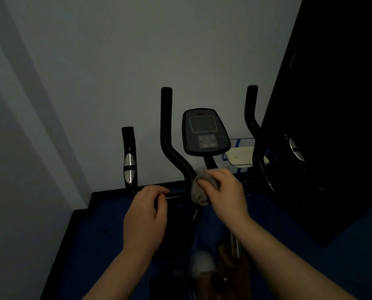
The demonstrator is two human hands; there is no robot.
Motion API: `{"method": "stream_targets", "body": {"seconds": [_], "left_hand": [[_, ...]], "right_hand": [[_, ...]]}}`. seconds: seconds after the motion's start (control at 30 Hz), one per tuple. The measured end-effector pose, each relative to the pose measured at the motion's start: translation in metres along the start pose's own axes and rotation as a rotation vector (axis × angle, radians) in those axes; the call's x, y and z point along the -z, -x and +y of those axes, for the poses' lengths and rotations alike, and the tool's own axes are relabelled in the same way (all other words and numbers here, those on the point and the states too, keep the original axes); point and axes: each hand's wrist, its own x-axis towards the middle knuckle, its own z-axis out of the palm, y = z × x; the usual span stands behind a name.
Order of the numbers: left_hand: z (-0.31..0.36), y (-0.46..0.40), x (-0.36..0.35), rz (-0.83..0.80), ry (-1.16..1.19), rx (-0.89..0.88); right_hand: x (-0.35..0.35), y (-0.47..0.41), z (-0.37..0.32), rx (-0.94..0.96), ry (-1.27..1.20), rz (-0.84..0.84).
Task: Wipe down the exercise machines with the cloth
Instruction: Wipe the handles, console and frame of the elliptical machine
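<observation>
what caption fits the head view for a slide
Right hand presses a grey cloth against the exercise bike's handlebar below the console; left hand grips the crossbar.

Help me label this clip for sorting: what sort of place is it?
Probably a small gym or home workout corner. An exercise bike's console and curved handlebars stand against a plain wall, and the right hand presses a grey cloth to the bar.

Two bare forearms, no sleeves, no jewellery
</observation>
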Motion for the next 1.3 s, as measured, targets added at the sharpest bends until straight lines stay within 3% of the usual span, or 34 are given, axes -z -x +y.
{"method": "stream_targets", "body": {"seconds": [0.13,0.27,0.5,0.63,0.87,1.1,1.2,1.3], "left_hand": [[0.002,0.002,0.001,0.024,0.041,0.005],[0.000,0.002,0.001,0.026,0.020,-0.007],[0.001,0.004,0.002,-0.004,-0.035,0.000],[0.003,0.004,0.004,-0.001,-0.059,-0.003],[-0.004,0.004,0.000,0.066,0.153,0.126],[-0.017,0.014,-0.004,0.139,0.128,0.158],[-0.019,0.014,-0.003,0.063,0.185,0.260],[-0.021,0.013,0.000,-0.032,0.194,0.304]], "right_hand": [[-0.028,0.024,-0.008,-0.003,0.053,0.092],[-0.009,0.031,0.001,0.040,-0.012,0.026],[-0.038,0.022,-0.008,0.059,-0.026,0.106],[-0.012,0.036,0.006,0.146,-0.061,-0.023],[-0.034,0.023,-0.008,0.162,0.066,0.060],[-0.006,-0.002,-0.012,0.249,-0.032,-0.085],[-0.026,-0.007,-0.026,0.446,0.176,-0.200],[-0.015,-0.016,-0.024,0.587,0.376,-0.467]]}}
